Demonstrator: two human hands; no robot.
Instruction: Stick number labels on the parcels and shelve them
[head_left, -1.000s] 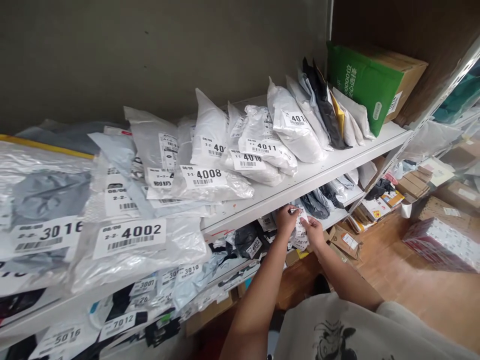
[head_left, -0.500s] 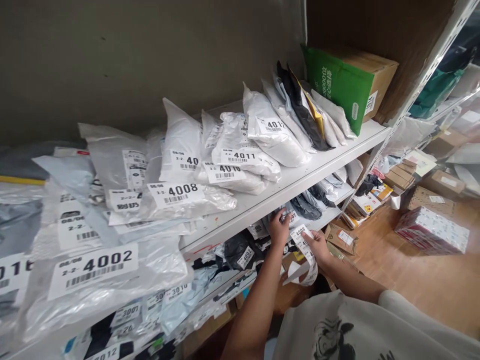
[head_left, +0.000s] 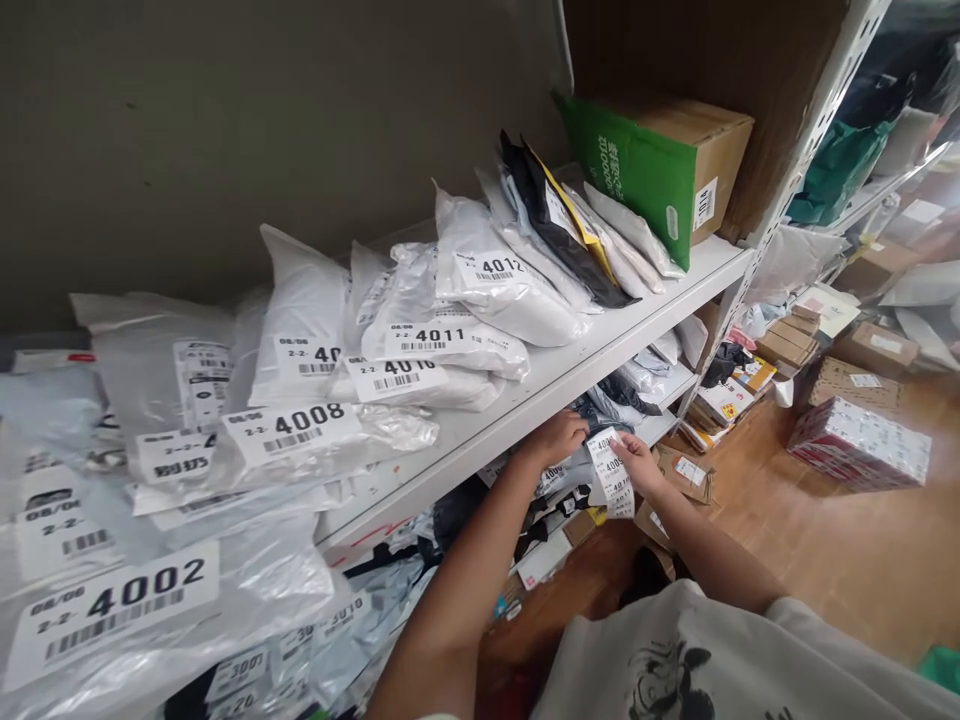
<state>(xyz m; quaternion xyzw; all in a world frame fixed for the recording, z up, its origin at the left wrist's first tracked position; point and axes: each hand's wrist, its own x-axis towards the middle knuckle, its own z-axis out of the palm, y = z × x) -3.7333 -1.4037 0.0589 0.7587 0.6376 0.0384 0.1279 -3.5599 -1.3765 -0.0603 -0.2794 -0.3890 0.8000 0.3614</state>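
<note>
Evidently, the long white paper strip of numbered labels is pinched by the right hand and hangs below that grip; it is best held flat and untwisted, clear of the nearby left hand, whose hold cannot be told.

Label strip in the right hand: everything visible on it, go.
The label strip is white, paper-looking, with several labels in one column, printed in black. 4009, 4010 and 4011 are readable going down; the top number's last digit isn't clear. It hangs lengthwise, slightly slanted, pinched near its upper right edge by the right hand. In the picture it sits below the front edge of the upper shelf. The left hand is close to its top; contact can't be told.
</note>
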